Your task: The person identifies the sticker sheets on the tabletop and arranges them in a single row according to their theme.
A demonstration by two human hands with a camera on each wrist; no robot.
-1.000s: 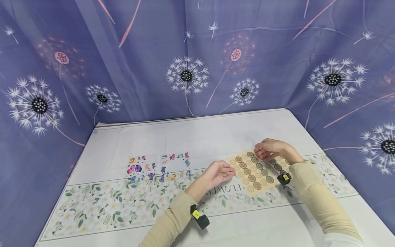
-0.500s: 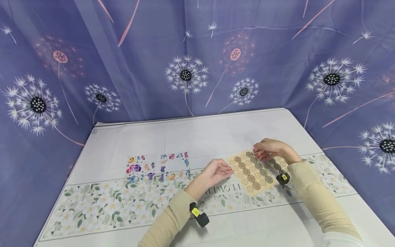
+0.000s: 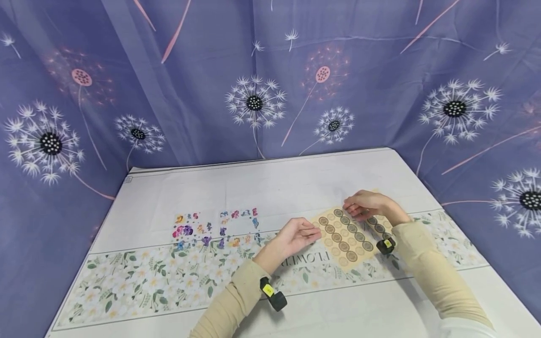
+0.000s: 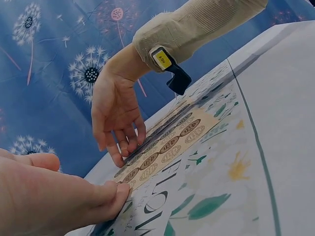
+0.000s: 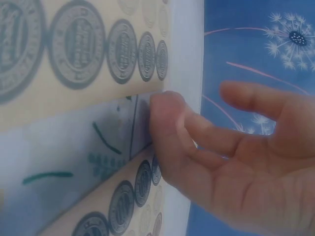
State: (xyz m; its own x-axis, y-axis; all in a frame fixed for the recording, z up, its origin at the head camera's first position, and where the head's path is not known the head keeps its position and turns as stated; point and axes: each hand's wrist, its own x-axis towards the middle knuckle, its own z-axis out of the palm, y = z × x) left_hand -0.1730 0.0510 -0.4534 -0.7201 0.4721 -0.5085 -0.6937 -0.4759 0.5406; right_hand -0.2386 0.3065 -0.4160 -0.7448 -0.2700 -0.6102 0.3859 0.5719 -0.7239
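A tan sticker sheet with rows of round seals, some dark and some pale, lies on the right part of the table. At its left edge rest the fingertips of my left hand, fingers nearly straight. My right hand touches the sheet's far right edge with loosely bent fingers, as the right wrist view also shows. Partly hidden under the right hand and wrist is a second tan sticker sheet. In the right wrist view, a strip of flowered tabletop separates the first sheet from the second.
Left of the hands lie two see-through sheets of colourful cartoon stickers, one sheet beside the other. A flowered band with lettering runs across the white table. A purple dandelion curtain stands behind and at the sides.
The first tan sheet has shifted slightly left and turned a little, its near corner coming forward. My right hand has moved slightly left with it; the left hand has stayed nearly in place.
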